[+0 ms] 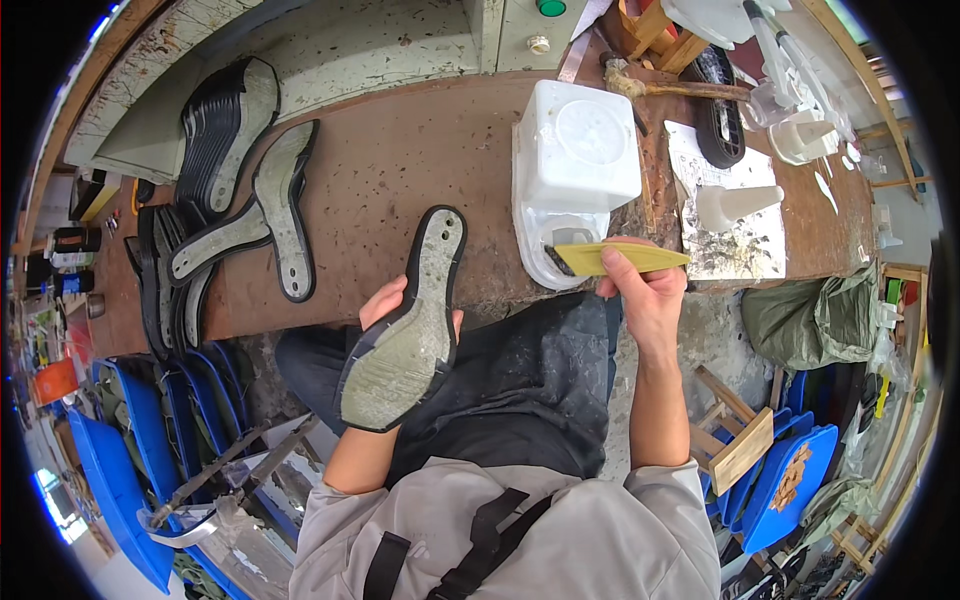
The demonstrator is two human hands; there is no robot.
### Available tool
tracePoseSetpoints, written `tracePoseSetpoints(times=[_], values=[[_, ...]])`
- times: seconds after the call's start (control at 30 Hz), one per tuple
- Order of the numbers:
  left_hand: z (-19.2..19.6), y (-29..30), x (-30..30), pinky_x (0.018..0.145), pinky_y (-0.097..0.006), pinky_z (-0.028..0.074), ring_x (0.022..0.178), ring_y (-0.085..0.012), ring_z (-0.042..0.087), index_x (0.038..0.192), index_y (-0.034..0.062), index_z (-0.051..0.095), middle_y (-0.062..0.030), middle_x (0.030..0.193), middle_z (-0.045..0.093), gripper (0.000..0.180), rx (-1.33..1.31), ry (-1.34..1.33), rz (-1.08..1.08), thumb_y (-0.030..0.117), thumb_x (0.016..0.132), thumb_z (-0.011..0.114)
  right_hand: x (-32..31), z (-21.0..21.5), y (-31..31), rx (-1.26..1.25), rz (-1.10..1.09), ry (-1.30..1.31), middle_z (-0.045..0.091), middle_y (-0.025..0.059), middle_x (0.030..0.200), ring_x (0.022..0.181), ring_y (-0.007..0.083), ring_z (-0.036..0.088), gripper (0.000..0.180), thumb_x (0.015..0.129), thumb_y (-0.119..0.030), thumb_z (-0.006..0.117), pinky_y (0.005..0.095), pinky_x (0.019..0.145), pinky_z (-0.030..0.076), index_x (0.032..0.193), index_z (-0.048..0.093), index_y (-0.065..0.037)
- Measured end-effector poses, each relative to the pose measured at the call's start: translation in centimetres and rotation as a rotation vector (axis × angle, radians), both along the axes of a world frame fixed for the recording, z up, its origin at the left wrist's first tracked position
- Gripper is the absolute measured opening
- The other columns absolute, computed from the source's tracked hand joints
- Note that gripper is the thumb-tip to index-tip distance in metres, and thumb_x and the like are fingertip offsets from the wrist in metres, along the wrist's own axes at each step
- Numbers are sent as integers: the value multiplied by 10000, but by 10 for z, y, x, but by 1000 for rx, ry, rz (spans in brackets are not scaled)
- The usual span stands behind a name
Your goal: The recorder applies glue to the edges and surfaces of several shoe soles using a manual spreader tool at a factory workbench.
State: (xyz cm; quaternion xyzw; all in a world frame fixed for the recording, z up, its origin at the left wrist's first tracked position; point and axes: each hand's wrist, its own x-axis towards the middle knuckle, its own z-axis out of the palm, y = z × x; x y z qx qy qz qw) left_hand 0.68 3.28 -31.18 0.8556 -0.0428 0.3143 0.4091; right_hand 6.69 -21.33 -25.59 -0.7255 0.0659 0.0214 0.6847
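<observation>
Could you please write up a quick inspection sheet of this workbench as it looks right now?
Surface: brown workbench, stained and worn.
Job's things: shoe sole in the left hand; yellow brush in the right hand, bristles at the white glue tub.
Clutter: stacked soles, loose soles, white nozzle bottle, hammer.
Grippers: both hands gripping.
Cables: nothing seen.
Surroundings: blue plastic chairs, wooden stool.

I see my left hand (385,303) holding a black-rimmed shoe sole (405,330) from beneath, its grey inner face up, over my lap. My right hand (645,290) grips a yellow-handled brush (620,259), its tip at the open white plastic tub (570,175) on the brown workbench (400,160). More soles (240,215) lie stacked to the left.
</observation>
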Motion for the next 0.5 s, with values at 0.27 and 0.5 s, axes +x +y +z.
tracePoseSetpoints(times=[0.27,0.5], values=[[-1,-4,0,888,-327,448,1046,-280,534,1149,4,382,-165,1116,493,690,237,-51,49,188,642,811,-7,-6,6,-207,23,-108,625,23,712,580,65,546,146,857,-106,653,207,529,430,937,659,16],[9,-9,-12,837,-325,483,1039,-300,539,1195,6,322,-193,1129,464,741,164,-255,12,163,661,812,-14,24,1,-110,3,42,631,41,717,568,75,556,155,853,-88,640,205,508,434,943,637,39]])
